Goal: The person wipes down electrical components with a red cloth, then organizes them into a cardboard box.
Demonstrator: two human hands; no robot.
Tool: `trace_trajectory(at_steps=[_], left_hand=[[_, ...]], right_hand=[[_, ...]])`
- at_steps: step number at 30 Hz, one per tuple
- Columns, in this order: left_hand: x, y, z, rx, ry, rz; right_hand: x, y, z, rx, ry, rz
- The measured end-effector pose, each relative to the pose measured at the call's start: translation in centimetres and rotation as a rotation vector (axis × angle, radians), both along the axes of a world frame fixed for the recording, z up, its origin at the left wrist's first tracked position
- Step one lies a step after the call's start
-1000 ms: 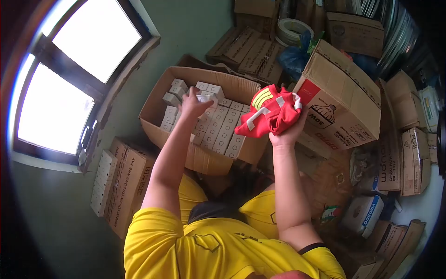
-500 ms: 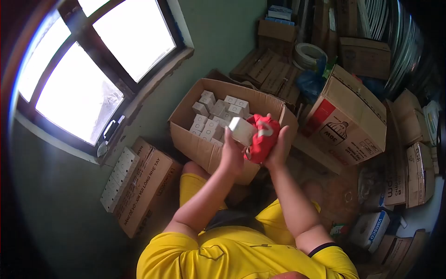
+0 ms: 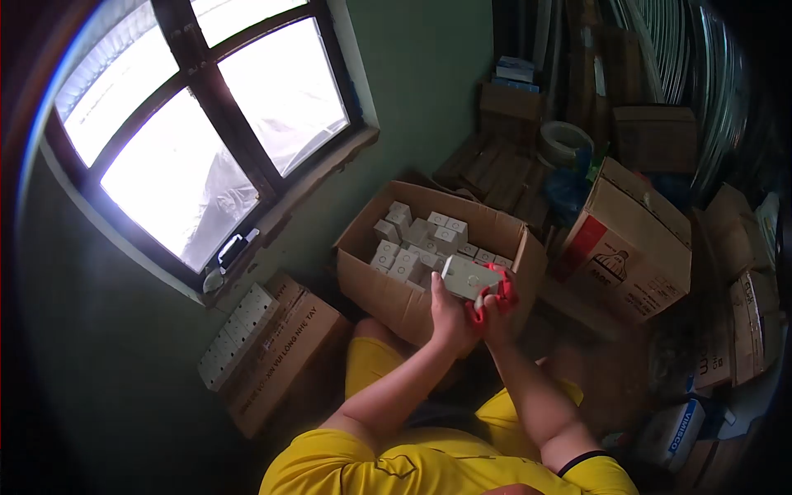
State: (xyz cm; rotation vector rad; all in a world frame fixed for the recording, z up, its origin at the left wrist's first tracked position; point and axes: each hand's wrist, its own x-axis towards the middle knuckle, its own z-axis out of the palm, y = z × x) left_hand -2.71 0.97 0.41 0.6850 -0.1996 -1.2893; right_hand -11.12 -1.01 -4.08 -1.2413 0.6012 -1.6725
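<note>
My left hand (image 3: 450, 311) grips a small white box (image 3: 466, 278) held over the front rim of an open cardboard carton (image 3: 388, 297). My right hand (image 3: 497, 312) clutches a crumpled red cloth (image 3: 492, 290) pressed against that box, so the two hands touch. Inside the carton lie several more small white boxes (image 3: 412, 243) in rows.
A window (image 3: 198, 124) fills the upper left. Below it stands a long carton (image 3: 285, 351) with white boxes along its side. To the right lean a large carton with a bulb print (image 3: 631, 239) and more stacked cartons (image 3: 742, 313); a tape roll (image 3: 565, 140) lies behind.
My left hand lifted a white box out of the carton and brought it to the red cloth. Both hands drew together and lower. The view tilted up toward the window.
</note>
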Motion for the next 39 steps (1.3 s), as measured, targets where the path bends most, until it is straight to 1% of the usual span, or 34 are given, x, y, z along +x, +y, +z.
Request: trace_trajectory(at_steps=[3, 6, 7, 8, 10, 11, 14, 15, 16, 17, 18, 19, 22, 23, 24, 26, 27, 30, 31, 32, 33, 34, 35, 36, 38, 39], left_hand=[[-0.4, 1.6, 2.2, -0.084, 0.082, -0.037], [0.6, 1.2, -1.5, 0.047, -0.352, 0.038], [1.0, 0.9, -2.0, -0.032, -0.385, 0.066], [1.2, 1.1, -2.6, -0.03, -0.511, 0.006], [1.8, 1.6, -2.3, -0.023, -0.763, -0.115], [2.1, 1.3, -2.2, -0.048, -0.824, -0.085], [3.0, -0.1, -2.5, -0.112, -0.998, 0.001], [3.8, -0.3, -1.4, -0.069, -1.006, 0.035], [4.4, -0.6, -0.5, -0.096, -0.824, 0.044], [5.0, -0.7, 0.5, -0.058, -0.664, 0.048], [5.4, -0.5, 1.7, -0.023, -0.503, 0.05], [5.9, -0.6, 1.6, -0.052, -0.508, 0.029], [4.9, -0.2, 0.9, -0.161, -0.815, 0.015], [4.0, 0.1, 0.7, -0.23, -0.872, 0.029], [3.5, 0.6, 0.3, -0.201, -0.995, -0.01], [3.1, 1.6, 0.8, -0.181, -1.16, -0.169], [2.7, 2.3, 1.6, -0.169, -1.254, -0.191], [2.7, 2.4, 1.9, -0.11, -1.318, -0.297], [2.7, 2.4, 1.9, -0.15, -1.33, -0.214], [2.8, 1.6, 1.2, -0.167, -1.224, -0.12], [3.3, 0.2, 0.0, -0.182, -1.114, -0.029], [3.4, -0.3, 0.3, -0.191, -1.002, 0.057], [4.3, -0.5, 0.5, -0.132, -0.931, 0.025], [4.2, -0.4, 1.4, -0.135, -0.677, 0.023], [4.1, -1.0, 0.1, -0.18, -0.668, -0.038], [3.5, -0.4, 0.3, -0.195, -0.733, -0.055]], right_hand=[[-1.7, -1.3, -1.4, 0.165, -0.094, 0.062], [-3.1, -1.9, 0.3, 0.245, 0.062, 0.076], [-3.2, -2.6, -0.1, 0.289, 0.002, 0.21], [-3.0, -3.0, -0.5, 0.28, -0.007, 0.23], [-1.8, -2.4, 2.4, 0.263, -0.026, 0.268], [-1.4, -3.8, -0.1, 0.173, 0.039, 0.206], [-0.5, -2.8, 0.3, 0.219, -0.14, 0.266], [0.1, -1.2, 1.9, 0.189, -0.145, 0.262], [0.7, -0.9, 1.4, 0.083, -0.015, 0.205], [1.2, -0.9, 0.3, -0.025, 0.114, 0.144], [1.8, -0.6, 0.8, -0.133, 0.244, 0.081], [2.0, 0.4, 1.7, -0.108, 0.176, 0.16], [1.5, 0.7, 2.2, -0.039, 0.161, 0.14], [0.7, 0.7, 2.8, 0.025, 0.198, 0.066], [0.1, 0.4, 2.8, 0.028, 0.141, 0.037], [-1.3, -0.1, 2.6, 0.027, 0.036, -0.016], [-1.3, 0.2, 2.9, 0.055, 0.033, -0.056], [-1.9, 0.4, 4.0, 0.119, 0.021, -0.188], [-1.3, -0.2, 2.7, 0.119, -0.078, -0.117], [-1.3, -0.2, 2.0, 0.084, -0.015, -0.114], [-0.3, 1.2, 3.2, 0.052, 0.048, -0.111], [0.5, 2.3, 3.8, 0.024, 0.113, -0.108], [1.7, 1.3, 1.1, 0.045, -0.138, 0.046], [1.4, 1.5, 1.2, 0.016, -0.029, 0.026], [0.9, 1.5, 1.4, -0.048, 0.189, -0.007], [0.5, 1.8, 2.0, -0.032, 0.118, 0.04]])
